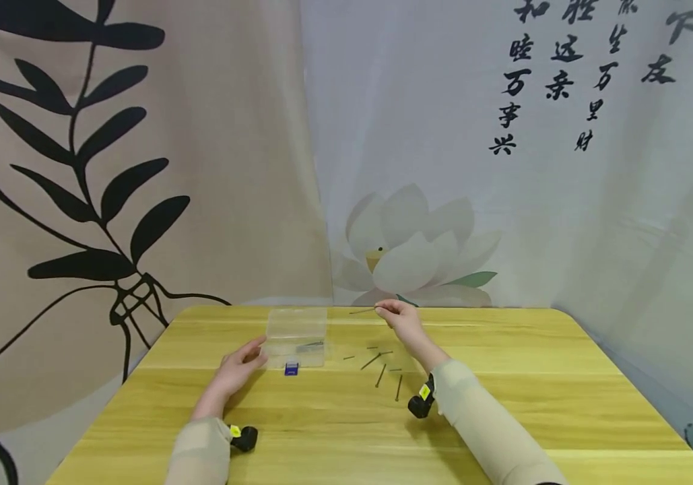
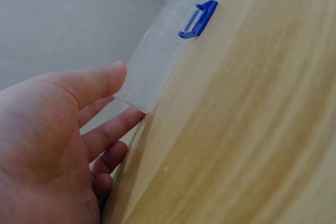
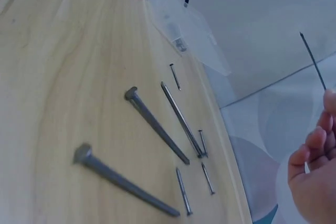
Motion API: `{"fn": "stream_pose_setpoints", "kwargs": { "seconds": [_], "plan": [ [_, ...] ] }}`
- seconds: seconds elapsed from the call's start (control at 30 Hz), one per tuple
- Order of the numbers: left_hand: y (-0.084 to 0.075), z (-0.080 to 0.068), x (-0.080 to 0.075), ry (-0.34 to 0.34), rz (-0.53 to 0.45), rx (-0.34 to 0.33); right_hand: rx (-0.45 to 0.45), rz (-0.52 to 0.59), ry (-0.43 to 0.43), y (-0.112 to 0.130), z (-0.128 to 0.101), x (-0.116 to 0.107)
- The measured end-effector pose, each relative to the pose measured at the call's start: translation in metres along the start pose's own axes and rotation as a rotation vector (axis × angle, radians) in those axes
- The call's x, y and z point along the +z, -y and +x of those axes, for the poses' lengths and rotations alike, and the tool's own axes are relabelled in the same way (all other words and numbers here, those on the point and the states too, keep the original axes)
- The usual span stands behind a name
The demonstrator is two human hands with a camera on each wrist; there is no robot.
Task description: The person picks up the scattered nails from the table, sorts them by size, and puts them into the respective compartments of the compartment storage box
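In the head view, a clear plastic box (image 1: 279, 357) with its lid (image 1: 296, 322) raised and a blue latch (image 1: 291, 369) stands left of the middle. My left hand (image 1: 240, 368) is at its left side. Closer in the left wrist view, the thumb and fingertips of that hand touch the box's near corner. My right hand (image 1: 399, 316) pinches a thin nail (image 3: 313, 61) between thumb and fingers, off the table's far edge side, its point sticking out leftward. Inside the box lie some small metal pieces (image 1: 311, 347).
Two thick nails (image 3: 157, 124) (image 3: 126, 183), a long nail (image 3: 181, 116) and several small nails (image 3: 182, 190) lie scattered on the wooden table (image 1: 322, 431), right of the box. A printed cloth (image 1: 249, 168) hangs behind the table's far edge.
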State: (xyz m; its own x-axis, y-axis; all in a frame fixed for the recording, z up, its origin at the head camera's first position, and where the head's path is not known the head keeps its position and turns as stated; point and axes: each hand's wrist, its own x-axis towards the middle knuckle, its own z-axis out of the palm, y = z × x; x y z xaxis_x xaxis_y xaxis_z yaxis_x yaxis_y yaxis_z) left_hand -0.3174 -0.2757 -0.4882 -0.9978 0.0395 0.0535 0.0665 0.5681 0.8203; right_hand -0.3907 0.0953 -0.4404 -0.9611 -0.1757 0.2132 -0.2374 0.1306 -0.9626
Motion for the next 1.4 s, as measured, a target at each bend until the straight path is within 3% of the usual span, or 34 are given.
{"fn": "stream_pose_setpoints", "kwargs": {
  "seconds": [0.23, 0.53, 0.8, 1.17, 1.4],
  "plan": [
    [0.004, -0.001, 0.002, -0.013, -0.003, -0.005, -0.010, -0.029, -0.020, -0.002, 0.013, 0.021],
    [0.003, 0.003, 0.001, -0.009, -0.008, -0.014, -0.054, -0.021, 0.077, 0.001, 0.021, 0.047],
    [-0.001, 0.001, 0.002, -0.023, -0.013, -0.006, -0.088, -0.123, 0.060, -0.004, 0.028, 0.073],
    [0.002, 0.001, 0.002, -0.038, -0.013, 0.006, -0.046, -0.162, 0.123, -0.009, 0.035, 0.097],
    [0.002, 0.000, 0.002, -0.034, -0.014, -0.002, -0.053, -0.185, 0.108, -0.009, 0.031, 0.106]
  ]
}}
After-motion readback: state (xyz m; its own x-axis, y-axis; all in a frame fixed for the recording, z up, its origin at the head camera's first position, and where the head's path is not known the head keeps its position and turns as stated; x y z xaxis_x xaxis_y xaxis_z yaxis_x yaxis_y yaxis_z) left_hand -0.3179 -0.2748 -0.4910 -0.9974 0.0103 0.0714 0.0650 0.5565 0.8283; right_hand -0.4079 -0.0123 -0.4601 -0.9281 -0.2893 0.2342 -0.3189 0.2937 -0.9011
